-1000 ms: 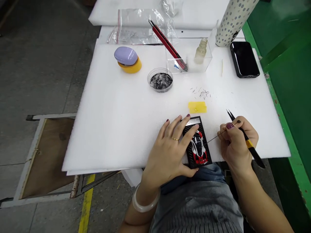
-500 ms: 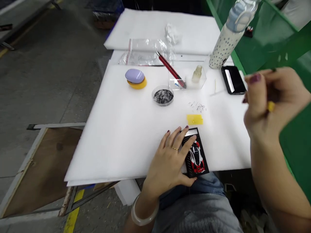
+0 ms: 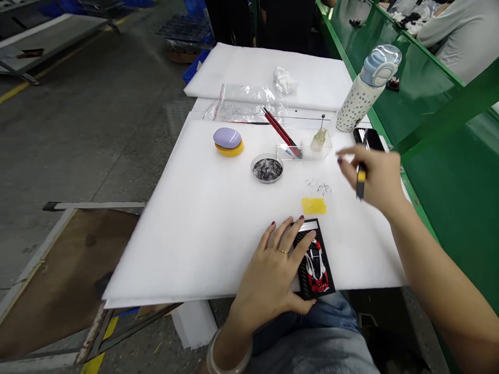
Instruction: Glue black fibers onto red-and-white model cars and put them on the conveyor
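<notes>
My left hand point(image 3: 273, 265) rests at the table's front edge, gripping a black display base point(image 3: 326, 265) between thumb and fingers. On this base lies a red, white and black model car point(image 3: 316, 266). Above the table at the right, my right hand point(image 3: 374, 174) is closed around a slim black-and-yellow tool point(image 3: 361, 182); its exact kind is unclear. A yellow tape piece point(image 3: 314, 205) lies just beyond the base, with thin dark slivers point(image 3: 322, 187) behind it. A small glass vial point(image 3: 318, 138) has a black-tipped stick point(image 3: 322, 122) standing in it.
A round dish of black fibres point(image 3: 267, 169), a purple-and-yellow oval case point(image 3: 228, 141) and a red pen-like tool point(image 3: 283, 134) lie farther back. A clear bag point(image 3: 251, 101), dotted bottle point(image 3: 356, 101) and phone point(image 3: 368, 137) stand beyond. A green barrier point(image 3: 432, 171) borders the right.
My right hand has moved left and inward, over the table. A black-tipped stick now shows in the vial. My left hand keeps its hold on the base; the camera view has shifted.
</notes>
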The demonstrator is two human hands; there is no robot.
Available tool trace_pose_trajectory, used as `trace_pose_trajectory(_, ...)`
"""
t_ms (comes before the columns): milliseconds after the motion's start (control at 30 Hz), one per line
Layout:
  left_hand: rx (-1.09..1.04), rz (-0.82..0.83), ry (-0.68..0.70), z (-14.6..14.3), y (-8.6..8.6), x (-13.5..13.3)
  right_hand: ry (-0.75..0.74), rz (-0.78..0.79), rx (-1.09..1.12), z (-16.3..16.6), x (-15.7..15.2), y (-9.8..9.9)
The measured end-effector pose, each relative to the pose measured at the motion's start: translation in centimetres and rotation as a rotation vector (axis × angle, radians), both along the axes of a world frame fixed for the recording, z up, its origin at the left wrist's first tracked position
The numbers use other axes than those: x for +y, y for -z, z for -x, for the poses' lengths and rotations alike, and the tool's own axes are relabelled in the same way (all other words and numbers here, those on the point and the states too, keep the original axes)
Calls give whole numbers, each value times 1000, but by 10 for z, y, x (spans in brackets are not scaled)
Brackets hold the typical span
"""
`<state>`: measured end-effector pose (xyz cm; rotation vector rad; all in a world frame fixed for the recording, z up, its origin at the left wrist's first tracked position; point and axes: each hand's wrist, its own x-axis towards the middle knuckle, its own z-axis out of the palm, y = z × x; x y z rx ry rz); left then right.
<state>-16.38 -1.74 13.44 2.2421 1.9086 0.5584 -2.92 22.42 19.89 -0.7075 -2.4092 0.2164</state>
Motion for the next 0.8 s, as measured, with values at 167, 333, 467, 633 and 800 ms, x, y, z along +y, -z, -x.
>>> trace_pose_trajectory(167, 17, -43, 0, 0, 0, 0, -269, -174, -270, -41, -49, 30)
trace_pose_trajectory(333, -51, -60, -1, 2, -2, -2, -204, 107, -140, -53, -46, 26)
trace_pose_trajectory(467, -144, -52, 9, 6, -3, -5, -136, 504, 96, -46, -23, 9)
trace_pose_trajectory(633, -184, -59, 10, 8, -4, -7, -85, 590, 158, -18, -5, 12)
trace_pose_trajectory(800, -187, -35, 14, 8, -6, -8, -86, 547, 56, -2, -7, 24)
